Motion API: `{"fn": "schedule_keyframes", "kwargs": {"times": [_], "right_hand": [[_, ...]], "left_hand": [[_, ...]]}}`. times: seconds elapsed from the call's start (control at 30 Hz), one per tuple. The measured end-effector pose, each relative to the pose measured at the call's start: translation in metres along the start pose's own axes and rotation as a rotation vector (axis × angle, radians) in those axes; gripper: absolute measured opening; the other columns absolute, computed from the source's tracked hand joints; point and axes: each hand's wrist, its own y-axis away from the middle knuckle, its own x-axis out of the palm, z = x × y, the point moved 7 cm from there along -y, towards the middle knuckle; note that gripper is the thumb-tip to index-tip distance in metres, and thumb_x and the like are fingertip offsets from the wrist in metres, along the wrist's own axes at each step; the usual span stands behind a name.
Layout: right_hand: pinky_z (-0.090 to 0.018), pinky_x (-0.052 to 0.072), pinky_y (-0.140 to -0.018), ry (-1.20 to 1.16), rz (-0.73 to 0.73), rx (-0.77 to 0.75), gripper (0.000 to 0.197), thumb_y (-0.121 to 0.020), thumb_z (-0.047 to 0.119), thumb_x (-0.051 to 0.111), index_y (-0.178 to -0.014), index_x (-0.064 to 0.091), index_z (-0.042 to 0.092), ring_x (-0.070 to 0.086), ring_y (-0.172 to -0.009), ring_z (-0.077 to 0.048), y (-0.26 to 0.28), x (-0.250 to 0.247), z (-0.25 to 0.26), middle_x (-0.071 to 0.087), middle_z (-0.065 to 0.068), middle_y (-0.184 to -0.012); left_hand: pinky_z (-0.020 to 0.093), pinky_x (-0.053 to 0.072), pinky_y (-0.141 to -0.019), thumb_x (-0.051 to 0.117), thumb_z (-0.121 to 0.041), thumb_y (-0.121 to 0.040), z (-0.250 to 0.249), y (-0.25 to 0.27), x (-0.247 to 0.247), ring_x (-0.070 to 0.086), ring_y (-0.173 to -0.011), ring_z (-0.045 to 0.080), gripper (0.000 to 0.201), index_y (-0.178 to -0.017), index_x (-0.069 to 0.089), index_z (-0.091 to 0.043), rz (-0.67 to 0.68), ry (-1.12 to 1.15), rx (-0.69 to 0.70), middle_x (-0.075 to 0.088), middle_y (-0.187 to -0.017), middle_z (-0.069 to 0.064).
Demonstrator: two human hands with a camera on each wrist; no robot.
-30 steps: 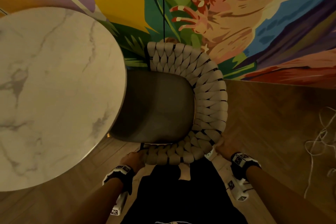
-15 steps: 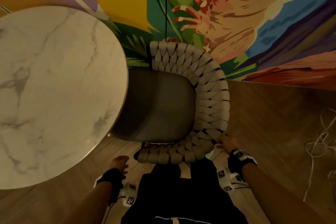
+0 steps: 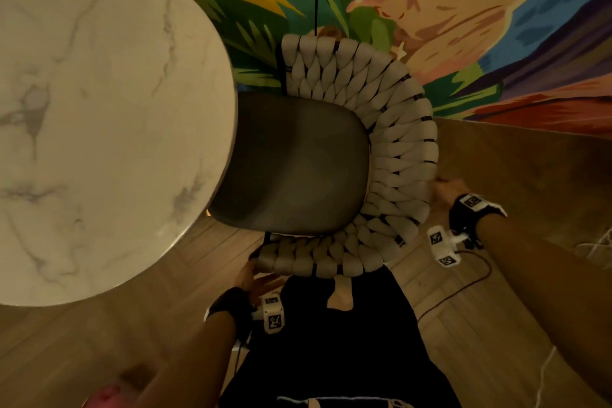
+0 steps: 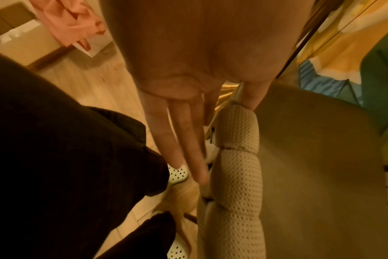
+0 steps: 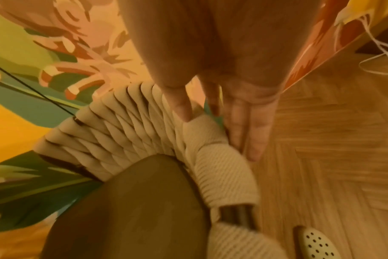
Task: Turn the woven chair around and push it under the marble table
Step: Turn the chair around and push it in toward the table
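Observation:
The woven chair has a grey seat (image 3: 298,169) and a curved beige woven back (image 3: 404,149). Its seat front lies hidden under the rim of the round marble table (image 3: 99,109) at the left. My left hand (image 3: 253,276) is at the near left end of the woven rim (image 4: 235,157), fingers (image 4: 186,140) straight along its outer side and thumb at its top end. My right hand (image 3: 443,187) touches the right side of the back, its thumb (image 5: 182,106) on the weave and its straight fingers (image 5: 248,133) along the outside.
A painted mural wall (image 3: 496,26) stands close behind the chair. Wooden floor (image 3: 530,175) lies to the right, with white cords (image 3: 596,242) and a black cable (image 3: 463,288) on it. My legs in black trousers (image 3: 331,341) stand right against the chair's near side.
Both hands let go of the chair's near rim. My right hand then slid farther along the right side of the back. My left hand came back to the left end.

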Motion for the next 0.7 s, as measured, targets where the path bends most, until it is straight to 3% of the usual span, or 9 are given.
{"fn": "schedule_keyframes", "kwargs": {"times": [0.07, 0.17, 0.3, 0.43, 0.53, 0.6, 0.63, 0.7], "right_hand": [[-0.030, 0.046, -0.054, 0.151, -0.033, -0.043, 0.039, -0.086, 0.031, 0.056, -0.110, 0.064, 0.001, 0.061, -0.079, -0.033, -0.001, 0.009, 0.007, 0.066, -0.021, -0.105], [-0.025, 0.040, -0.047, 0.212, -0.051, -0.064, 0.036, -0.088, 0.028, 0.055, -0.104, 0.065, -0.002, 0.058, -0.067, -0.031, -0.002, 0.010, 0.014, 0.066, -0.023, -0.098], [-0.037, 0.053, -0.063, 0.217, -0.063, -0.081, 0.034, -0.088, 0.027, 0.055, -0.102, 0.066, -0.002, 0.057, -0.069, -0.032, 0.002, 0.013, 0.022, 0.067, -0.025, -0.100], [-0.034, 0.047, -0.065, 0.204, -0.054, -0.091, 0.035, -0.089, 0.027, 0.056, -0.104, 0.066, -0.002, 0.057, -0.074, -0.032, 0.003, 0.021, 0.037, 0.067, -0.025, -0.106], [-0.041, 0.056, -0.077, 0.158, -0.020, -0.056, 0.043, -0.086, 0.034, 0.059, -0.113, 0.063, 0.001, 0.064, -0.087, -0.037, 0.002, 0.027, 0.040, 0.066, -0.022, -0.112], [-0.048, 0.057, -0.084, 0.108, 0.011, -0.047, 0.053, -0.080, 0.042, 0.062, -0.119, 0.060, 0.006, 0.065, -0.096, -0.040, -0.015, 0.030, 0.030, 0.065, -0.020, -0.118], [-0.049, 0.057, -0.086, 0.072, 0.025, -0.044, 0.061, -0.074, 0.045, 0.063, -0.123, 0.057, 0.010, 0.065, -0.100, -0.040, -0.021, 0.030, 0.025, 0.064, -0.018, -0.122], [-0.048, 0.054, -0.092, -0.022, 0.033, -0.012, 0.072, -0.069, 0.046, 0.066, -0.133, 0.051, 0.017, 0.061, -0.111, -0.038, -0.012, 0.033, 0.018, 0.059, -0.012, -0.133]], "left_hand": [[0.040, 0.045, -0.067, 0.037, -0.040, -0.097, 0.001, 0.003, 0.007, 0.060, -0.081, 0.032, 0.041, -0.127, 0.047, -0.015, 0.030, 0.041, 0.003, 0.062, -0.091, 0.019], [0.040, 0.046, -0.066, 0.040, -0.035, -0.098, -0.007, -0.002, 0.004, 0.062, -0.078, 0.031, 0.046, -0.134, 0.045, -0.008, 0.015, 0.066, 0.040, 0.063, -0.099, 0.020], [0.039, 0.048, -0.066, 0.044, -0.030, -0.097, -0.011, -0.007, -0.005, 0.063, -0.079, 0.032, 0.045, -0.135, 0.044, -0.005, -0.010, 0.003, 0.063, 0.055, -0.120, 0.024], [0.038, 0.048, -0.061, 0.050, -0.028, -0.095, -0.024, -0.013, -0.018, 0.056, -0.078, 0.033, 0.045, -0.131, 0.047, -0.002, -0.091, -0.044, 0.090, 0.052, -0.113, 0.023], [0.036, 0.049, -0.062, 0.049, -0.032, -0.095, -0.030, -0.012, -0.023, 0.059, -0.075, 0.030, 0.049, -0.133, 0.047, -0.002, -0.081, -0.108, 0.098, 0.058, -0.108, 0.020], [0.035, 0.049, -0.063, 0.048, -0.035, -0.095, -0.032, -0.011, -0.025, 0.063, -0.074, 0.028, 0.050, -0.133, 0.047, -0.003, -0.073, -0.161, 0.098, 0.065, -0.096, 0.017], [0.034, 0.050, -0.063, 0.048, -0.036, -0.094, -0.033, -0.010, -0.026, 0.065, -0.074, 0.028, 0.052, -0.135, 0.045, -0.004, -0.078, -0.185, 0.100, 0.067, -0.092, 0.015], [0.034, 0.051, -0.063, 0.049, -0.036, -0.094, -0.038, -0.010, -0.029, 0.068, -0.074, 0.030, 0.059, -0.145, 0.030, -0.013, -0.102, -0.221, 0.141, 0.068, -0.101, 0.017]]}}
